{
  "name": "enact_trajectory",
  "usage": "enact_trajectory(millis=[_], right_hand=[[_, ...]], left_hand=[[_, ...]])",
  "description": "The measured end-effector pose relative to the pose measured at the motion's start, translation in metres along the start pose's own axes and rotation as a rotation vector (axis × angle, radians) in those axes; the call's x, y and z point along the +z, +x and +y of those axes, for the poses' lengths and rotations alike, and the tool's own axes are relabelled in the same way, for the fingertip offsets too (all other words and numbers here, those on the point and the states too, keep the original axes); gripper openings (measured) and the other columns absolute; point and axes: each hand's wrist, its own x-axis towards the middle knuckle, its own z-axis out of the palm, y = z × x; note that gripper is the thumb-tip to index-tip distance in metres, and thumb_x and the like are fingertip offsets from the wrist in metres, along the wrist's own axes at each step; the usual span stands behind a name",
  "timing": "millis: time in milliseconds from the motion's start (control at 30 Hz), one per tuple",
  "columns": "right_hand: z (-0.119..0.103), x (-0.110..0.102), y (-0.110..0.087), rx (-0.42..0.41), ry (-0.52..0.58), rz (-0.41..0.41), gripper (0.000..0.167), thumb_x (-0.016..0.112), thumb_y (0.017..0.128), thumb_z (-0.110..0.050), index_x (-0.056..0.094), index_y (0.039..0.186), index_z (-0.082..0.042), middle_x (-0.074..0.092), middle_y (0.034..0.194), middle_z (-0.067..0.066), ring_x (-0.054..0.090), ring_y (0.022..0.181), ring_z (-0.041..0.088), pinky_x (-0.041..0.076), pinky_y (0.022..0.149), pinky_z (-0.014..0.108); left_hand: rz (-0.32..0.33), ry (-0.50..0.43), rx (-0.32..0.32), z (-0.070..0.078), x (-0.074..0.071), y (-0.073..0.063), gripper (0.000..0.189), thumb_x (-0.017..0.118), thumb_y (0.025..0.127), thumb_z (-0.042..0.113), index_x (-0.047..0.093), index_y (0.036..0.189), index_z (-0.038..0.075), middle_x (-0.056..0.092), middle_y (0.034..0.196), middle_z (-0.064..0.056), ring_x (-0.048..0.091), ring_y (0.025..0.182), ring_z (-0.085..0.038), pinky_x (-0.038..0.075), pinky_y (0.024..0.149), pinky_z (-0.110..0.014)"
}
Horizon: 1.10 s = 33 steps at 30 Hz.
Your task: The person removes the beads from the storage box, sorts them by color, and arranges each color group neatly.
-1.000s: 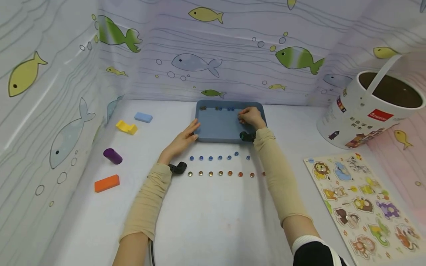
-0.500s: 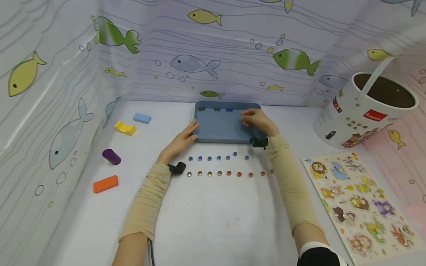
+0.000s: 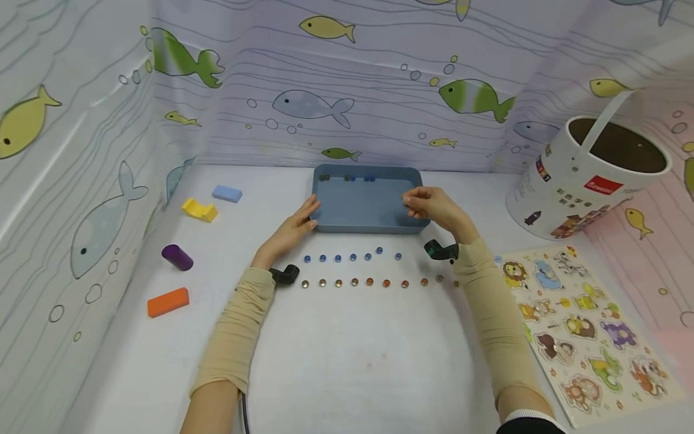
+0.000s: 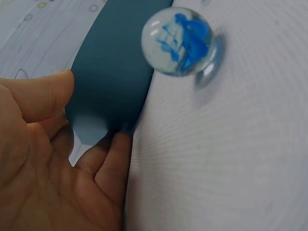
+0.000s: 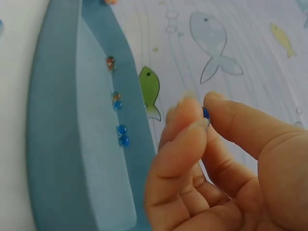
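A shallow blue-grey tray [image 3: 368,205] lies at the back of the table, with several marbles in pairs [image 5: 123,135] along its far side. My left hand [image 3: 290,232] touches the tray's left edge with fairly straight fingers. In the right wrist view my right hand [image 5: 207,163] pinches a blue marble [image 5: 206,114] between thumb and fingertips, mostly hidden by them. That hand hovers over the tray's right end. In front of the tray run a row of blue marbles [image 3: 338,258] and a row of amber and orange marbles [image 3: 355,281]. A clear-and-blue marble [image 4: 178,42] shows large in the left wrist view.
On the left lie a light-blue block [image 3: 227,193], a yellow curved block [image 3: 199,210], a purple cylinder [image 3: 178,257] and an orange block [image 3: 168,302]. A white bucket [image 3: 575,193] and an animal puzzle board [image 3: 575,374] stand on the right. Fish-patterned curtain surrounds the table.
My right hand has moved right and a little toward me, from inside the tray to over its right end. The left hand keeps its place at the tray's left edge.
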Motion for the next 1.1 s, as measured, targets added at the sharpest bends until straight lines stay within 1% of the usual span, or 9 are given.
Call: enact_trajectory(millis=[133,167,200,367,400,500,733,967,1100], right_hand=[[0.004,0.003,-0.016,0.005,-0.018,-0.051,0.039,0.051,0.101,-0.019,0.051,0.126,0.01,0.061,0.108,0.01,0.06,0.081,0.007,0.055,0.082,0.024],[0.006,0.005,-0.02,0.006,-0.032,-0.061,0.037,0.051,0.101,-0.018,0.053,0.125,0.01,0.061,0.11,0.013,0.061,0.083,0.008,0.055,0.085,0.026],[0.009,0.006,-0.025,0.004,-0.036,-0.072,0.036,0.052,0.101,-0.017,0.054,0.124,0.01,0.062,0.111,0.013,0.062,0.085,0.01,0.055,0.086,0.027],[0.027,0.012,-0.043,-0.005,-0.075,-0.129,0.034,0.06,0.097,-0.018,0.06,0.12,0.007,0.064,0.115,0.02,0.066,0.095,0.015,0.055,0.093,0.034],[0.03,0.013,-0.045,-0.006,-0.075,-0.138,0.033,0.061,0.096,-0.017,0.061,0.119,0.007,0.064,0.117,0.021,0.067,0.095,0.014,0.056,0.092,0.033],[0.038,0.015,-0.048,-0.006,-0.1,-0.162,0.033,0.064,0.094,-0.015,0.061,0.118,0.007,0.061,0.122,0.024,0.067,0.096,0.011,0.057,0.091,0.031],[0.056,0.017,-0.048,0.004,-0.222,-0.138,0.027,0.063,0.092,-0.009,0.066,0.114,0.005,0.065,0.12,0.021,0.062,0.085,0.002,0.053,0.078,0.017],[0.06,0.023,-0.049,-0.042,-0.363,-0.123,0.021,0.068,0.088,-0.008,0.069,0.107,0.0,0.067,0.112,0.018,0.056,0.08,0.009,0.048,0.07,0.019],[0.061,0.028,-0.048,-0.048,-0.421,-0.086,0.018,0.069,0.087,-0.009,0.07,0.105,-0.004,0.068,0.107,0.013,0.051,0.074,0.013,0.045,0.064,0.021]], left_hand=[[0.003,-0.008,-0.005,-0.001,0.0,0.0,0.054,0.04,0.104,0.01,0.02,0.153,0.0,0.001,0.165,-0.011,0.001,0.152,-0.032,0.006,0.124,-0.049],[0.008,-0.005,-0.001,-0.006,0.001,0.003,0.054,0.04,0.104,0.012,0.021,0.153,0.002,0.001,0.165,-0.009,0.001,0.152,-0.031,0.006,0.125,-0.048],[0.01,-0.007,0.0,-0.007,0.002,0.004,0.054,0.041,0.104,0.012,0.021,0.153,0.002,0.001,0.165,-0.009,0.001,0.152,-0.03,0.006,0.125,-0.047],[0.012,0.011,0.004,-0.006,0.002,0.004,0.054,0.041,0.104,0.011,0.021,0.153,0.001,0.002,0.165,-0.01,0.002,0.152,-0.031,0.006,0.125,-0.048],[0.008,0.011,-0.001,0.0,0.001,0.002,0.054,0.041,0.104,0.01,0.021,0.153,0.0,0.002,0.164,-0.011,0.002,0.152,-0.033,0.006,0.124,-0.048],[0.006,0.014,0.0,0.0,0.0,0.002,0.054,0.04,0.104,0.008,0.02,0.153,-0.001,0.001,0.164,-0.013,0.002,0.151,-0.034,0.006,0.124,-0.05],[-0.001,0.013,-0.004,-0.001,0.0,0.002,0.054,0.04,0.104,0.01,0.02,0.153,0.0,0.001,0.164,-0.012,0.002,0.152,-0.033,0.008,0.125,-0.048],[0.026,0.013,0.006,-0.034,0.004,0.018,0.054,0.04,0.105,0.015,0.02,0.155,0.007,-0.001,0.165,-0.005,0.0,0.152,-0.029,0.005,0.125,-0.047],[0.032,0.02,0.005,-0.039,0.004,0.019,0.055,0.041,0.105,0.018,0.021,0.155,0.012,0.0,0.165,0.0,0.001,0.153,-0.025,0.006,0.125,-0.044]])
